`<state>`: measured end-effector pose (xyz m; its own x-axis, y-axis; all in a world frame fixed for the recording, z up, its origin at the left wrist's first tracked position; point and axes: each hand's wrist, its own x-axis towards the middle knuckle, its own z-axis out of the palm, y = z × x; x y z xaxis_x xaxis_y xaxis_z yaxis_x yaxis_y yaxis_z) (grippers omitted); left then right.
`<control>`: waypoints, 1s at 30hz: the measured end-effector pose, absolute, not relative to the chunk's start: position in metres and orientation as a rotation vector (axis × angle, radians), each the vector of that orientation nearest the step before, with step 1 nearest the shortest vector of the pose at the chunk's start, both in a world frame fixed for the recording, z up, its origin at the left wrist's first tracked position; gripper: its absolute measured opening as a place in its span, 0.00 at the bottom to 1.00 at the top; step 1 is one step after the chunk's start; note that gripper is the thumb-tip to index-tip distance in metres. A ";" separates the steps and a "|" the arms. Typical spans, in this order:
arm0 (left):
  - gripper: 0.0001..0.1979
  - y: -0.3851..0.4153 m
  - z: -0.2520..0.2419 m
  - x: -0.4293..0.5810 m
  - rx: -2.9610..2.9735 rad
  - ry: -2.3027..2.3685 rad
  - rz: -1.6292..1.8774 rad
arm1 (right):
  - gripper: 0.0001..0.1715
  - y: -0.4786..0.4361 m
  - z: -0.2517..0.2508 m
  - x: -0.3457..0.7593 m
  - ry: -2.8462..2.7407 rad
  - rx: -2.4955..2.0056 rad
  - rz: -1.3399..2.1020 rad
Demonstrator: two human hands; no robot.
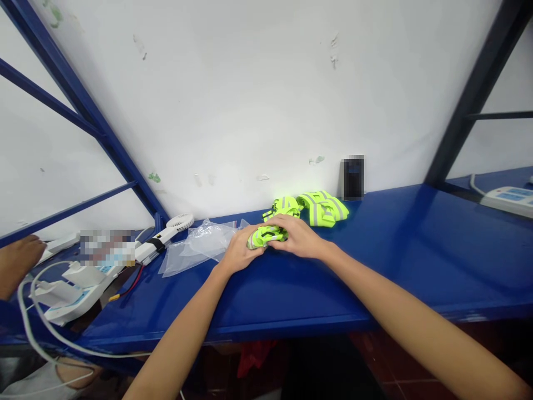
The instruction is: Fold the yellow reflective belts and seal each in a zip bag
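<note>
Blue shelf runs across the front, shiny and flat. Two bare arms reach up onto it. At the far left, close to the front edge, sits a white plug strip with cables.

The left hand is curled round one end of a yellow-green bundle with grey stripes. The right hand lies on top of it with fingers bent over, so both hands grip it. It rests on the shelf, near the middle.

Just left of the hands lie some clear plastic bags. Past them is a little white fan, lying down. Behind the hands are more yellow-green pieces, close to the wall. A dark box stands against the white wall.
</note>
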<state>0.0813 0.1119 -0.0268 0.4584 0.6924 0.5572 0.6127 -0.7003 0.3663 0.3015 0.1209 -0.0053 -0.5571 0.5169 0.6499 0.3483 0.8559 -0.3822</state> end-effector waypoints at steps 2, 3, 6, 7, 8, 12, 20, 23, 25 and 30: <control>0.26 0.109 -0.025 0.084 2.585 1.153 1.074 | 0.25 0.122 -0.010 0.299 -2.202 -0.643 0.229; 0.26 0.107 -0.024 0.086 2.588 1.151 1.078 | 0.25 0.122 -0.011 0.298 -2.196 -0.650 0.213; 0.26 0.104 -0.022 0.088 2.605 1.158 1.096 | 0.26 0.121 -0.015 0.295 -2.186 -0.643 0.180; 0.26 0.104 -0.021 0.088 2.609 1.163 1.098 | 0.26 0.121 -0.016 0.294 -2.187 -0.633 0.174; 0.26 0.104 -0.021 0.089 2.611 1.168 1.099 | 0.26 0.120 -0.016 0.294 -2.187 -0.623 0.173; 0.26 0.105 -0.022 0.088 2.614 1.181 1.101 | 0.24 0.119 -0.017 0.294 -2.144 -0.631 0.247; 0.24 0.104 -0.022 0.089 2.686 1.192 1.038 | 0.22 0.121 -0.017 0.294 -2.179 -0.562 0.403; 0.23 0.103 -0.022 0.089 2.695 1.188 1.036 | 0.22 0.122 -0.018 0.293 -2.180 -0.596 0.372; 0.23 0.104 -0.023 0.088 2.698 1.192 1.045 | 0.24 0.122 -0.018 0.292 -2.157 -0.624 0.353; 0.23 0.106 -0.023 0.086 2.699 1.217 1.086 | 0.22 0.120 -0.012 0.293 -2.132 -0.636 0.307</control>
